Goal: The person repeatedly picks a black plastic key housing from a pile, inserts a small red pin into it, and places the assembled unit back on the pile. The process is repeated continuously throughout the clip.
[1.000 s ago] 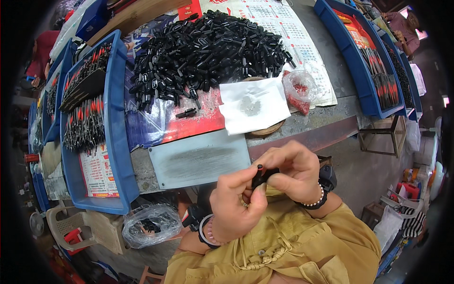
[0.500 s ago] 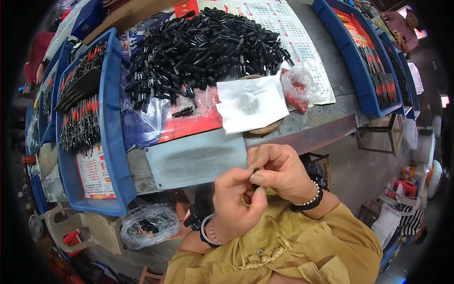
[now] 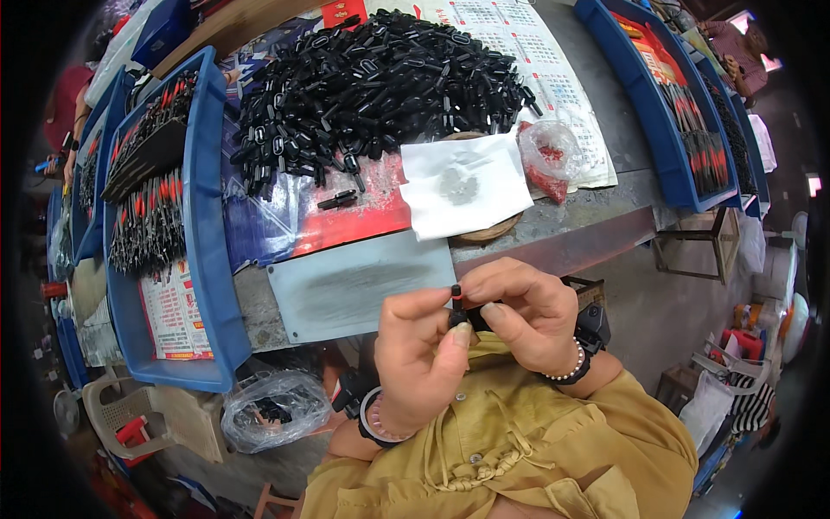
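In front of my chest, my left hand (image 3: 417, 359) pinches a small black plastic piece (image 3: 456, 318) between thumb and fingertips. The piece stands roughly upright, with a red ring near its top end. Just to its right is my right hand (image 3: 529, 313), its thumb and index finger apart and their tips close to the top of the piece. Whether the index fingertip touches it I cannot tell. Beyond my hands, a big heap of black plastic pieces (image 3: 380, 86) covers the table. One loose black piece (image 3: 337, 200) lies at the near side of the heap.
A grey-blue plate (image 3: 363, 290) lies at the table's near edge. Beside it, white paper (image 3: 462, 186) rests on a round wooden board (image 3: 493, 232). A plastic bag with red bits (image 3: 549, 156) sits to the right. Blue trays (image 3: 207, 285) of black-and-red parts flank the table.
My right thumb and index finger have come apart and moved off the piece. My left hand now holds it upright, and its red ring shows.
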{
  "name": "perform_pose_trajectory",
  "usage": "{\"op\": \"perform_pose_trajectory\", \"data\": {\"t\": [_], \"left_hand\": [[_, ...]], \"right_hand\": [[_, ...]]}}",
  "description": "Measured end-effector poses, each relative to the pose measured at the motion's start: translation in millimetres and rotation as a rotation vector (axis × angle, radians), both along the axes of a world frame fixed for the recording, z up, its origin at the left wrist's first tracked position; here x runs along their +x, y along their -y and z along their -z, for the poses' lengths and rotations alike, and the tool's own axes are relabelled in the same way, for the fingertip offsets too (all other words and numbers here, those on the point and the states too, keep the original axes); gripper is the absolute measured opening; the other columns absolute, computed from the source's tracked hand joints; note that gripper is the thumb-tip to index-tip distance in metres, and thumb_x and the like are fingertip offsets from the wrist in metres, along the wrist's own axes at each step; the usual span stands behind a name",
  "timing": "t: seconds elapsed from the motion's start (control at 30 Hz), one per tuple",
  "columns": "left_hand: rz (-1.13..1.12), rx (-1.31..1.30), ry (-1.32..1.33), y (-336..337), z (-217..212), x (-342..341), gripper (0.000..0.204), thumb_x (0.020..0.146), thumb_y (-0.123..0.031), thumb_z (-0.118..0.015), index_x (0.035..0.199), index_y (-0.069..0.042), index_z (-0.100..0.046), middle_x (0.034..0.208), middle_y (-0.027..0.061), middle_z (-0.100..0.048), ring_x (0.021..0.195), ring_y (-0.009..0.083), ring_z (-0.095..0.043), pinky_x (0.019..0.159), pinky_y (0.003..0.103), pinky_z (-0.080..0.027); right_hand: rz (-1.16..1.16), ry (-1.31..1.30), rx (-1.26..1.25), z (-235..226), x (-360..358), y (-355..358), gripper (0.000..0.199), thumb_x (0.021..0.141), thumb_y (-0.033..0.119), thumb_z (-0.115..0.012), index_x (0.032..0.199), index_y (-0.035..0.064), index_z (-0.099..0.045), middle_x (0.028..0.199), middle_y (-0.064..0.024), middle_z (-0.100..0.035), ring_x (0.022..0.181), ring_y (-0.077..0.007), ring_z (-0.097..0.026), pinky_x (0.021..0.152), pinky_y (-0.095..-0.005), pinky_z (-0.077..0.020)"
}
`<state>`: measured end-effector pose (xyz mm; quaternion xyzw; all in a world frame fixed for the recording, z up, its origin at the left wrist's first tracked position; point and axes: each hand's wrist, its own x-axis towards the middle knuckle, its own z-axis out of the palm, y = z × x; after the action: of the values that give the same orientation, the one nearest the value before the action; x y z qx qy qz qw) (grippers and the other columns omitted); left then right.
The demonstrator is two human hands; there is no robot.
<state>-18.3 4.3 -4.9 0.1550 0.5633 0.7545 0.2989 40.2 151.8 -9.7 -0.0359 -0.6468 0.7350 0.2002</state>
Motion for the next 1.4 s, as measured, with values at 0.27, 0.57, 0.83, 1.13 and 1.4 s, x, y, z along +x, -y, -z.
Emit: {"op": "perform_pose_trajectory", "data": {"t": [0.27, 0.57, 0.83, 1.13, 1.4], "left_hand": [[0.045, 0.027, 0.104, -1, -6, 0, 0.036, 0.089, 0.007, -0.052, 0.120, 0.003, -0.033, 0.084, 0.0080, -0.060, 0.074, 0.0070, -0.054, 0.066, 0.019, -0.043], [0.057, 0.011, 0.137, -2, -4, -3, 0.038, 0.089, 0.005, -0.053, 0.122, 0.001, -0.033, 0.077, 0.0048, -0.059, 0.065, 0.0043, -0.050, 0.058, 0.018, -0.039], [-0.007, -0.061, 0.112, -7, -2, -1, 0.046, 0.086, 0.004, -0.059, 0.125, 0.001, -0.035, 0.072, 0.0015, -0.057, 0.060, 0.0028, -0.051, 0.055, 0.017, -0.040], [0.063, -0.317, -0.513, -3, 1, -5, 0.056, 0.078, 0.002, -0.066, 0.127, -0.001, -0.041, 0.057, -0.0030, -0.047, 0.045, 0.0018, -0.040, 0.042, 0.019, -0.031], [0.147, -0.217, -0.240, 1, 1, -5, 0.056, 0.079, 0.002, -0.064, 0.129, -0.001, -0.038, 0.055, -0.0037, -0.045, 0.045, 0.0017, -0.036, 0.043, 0.019, -0.027]], "right_hand": [[0.070, -0.019, 0.189, -3, -1, -1, 0.020, 0.084, -0.010, -0.058, 0.103, -0.0049, -0.062, 0.105, -0.0182, -0.063, 0.089, -0.0181, -0.065, 0.073, -0.0272, -0.0539], [0.047, 0.013, 0.148, 2, -4, -7, 0.017, 0.084, -0.008, -0.059, 0.100, -0.0046, -0.063, 0.100, -0.0165, -0.065, 0.085, -0.0164, -0.066, 0.071, -0.0257, -0.0536], [0.016, 0.124, -0.355, 2, -6, -1, 0.021, 0.083, -0.007, -0.064, 0.103, -0.0013, -0.062, 0.101, -0.0082, -0.064, 0.091, -0.0103, -0.061, 0.077, -0.0243, -0.0496], [-0.085, 0.224, -0.366, 9, -5, -9, 0.015, 0.084, -0.005, -0.063, 0.098, -0.0012, -0.063, 0.093, -0.0041, -0.064, 0.084, -0.0079, -0.060, 0.072, -0.0224, -0.0486], [-0.172, 0.078, -0.720, 22, -9, -4, 0.019, 0.084, -0.004, -0.060, 0.102, 0.0011, -0.060, 0.095, -0.0072, -0.065, 0.086, -0.0136, -0.063, 0.078, -0.0254, -0.0493]]}}
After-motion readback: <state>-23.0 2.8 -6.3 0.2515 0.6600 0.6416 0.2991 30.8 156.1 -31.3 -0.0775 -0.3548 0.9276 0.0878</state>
